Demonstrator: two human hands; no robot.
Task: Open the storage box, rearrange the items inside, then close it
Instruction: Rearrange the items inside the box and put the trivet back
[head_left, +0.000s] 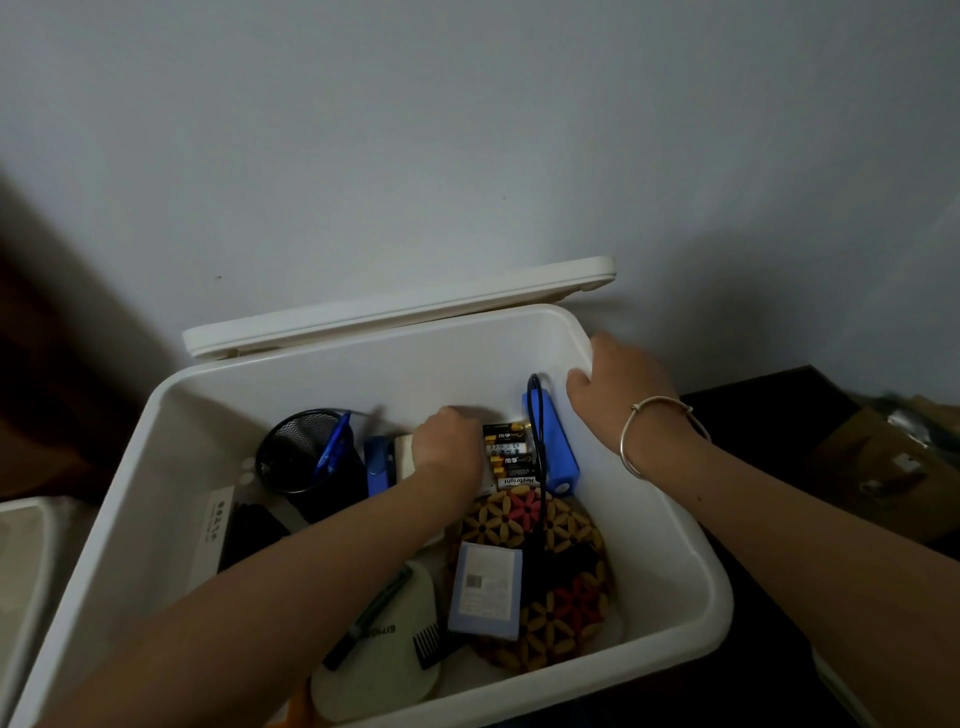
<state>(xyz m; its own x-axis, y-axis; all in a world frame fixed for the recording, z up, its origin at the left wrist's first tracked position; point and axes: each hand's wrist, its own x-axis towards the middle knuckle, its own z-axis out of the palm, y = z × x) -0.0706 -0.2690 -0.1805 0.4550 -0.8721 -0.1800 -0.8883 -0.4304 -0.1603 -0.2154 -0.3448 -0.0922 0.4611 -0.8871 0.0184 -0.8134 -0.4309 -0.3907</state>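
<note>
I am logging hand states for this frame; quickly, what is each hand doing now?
Left hand: curled down among the items, beside the battery pack; grip cannot be told.
Right hand: holds the storage box rim.

L hand (447, 441): fingers hidden behind its back, grip unclear. Near-left corner of storage box (649, 545) cut off at btm. Txt on label (215, 535) too small.

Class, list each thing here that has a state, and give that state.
storage box: open, items inside
lid: raised, leaning back towards the wall
mesh pen cup: upright, holding a blue pen
left hand: reaching inside, fingers hidden
right hand: grips the storage box's rim
</note>
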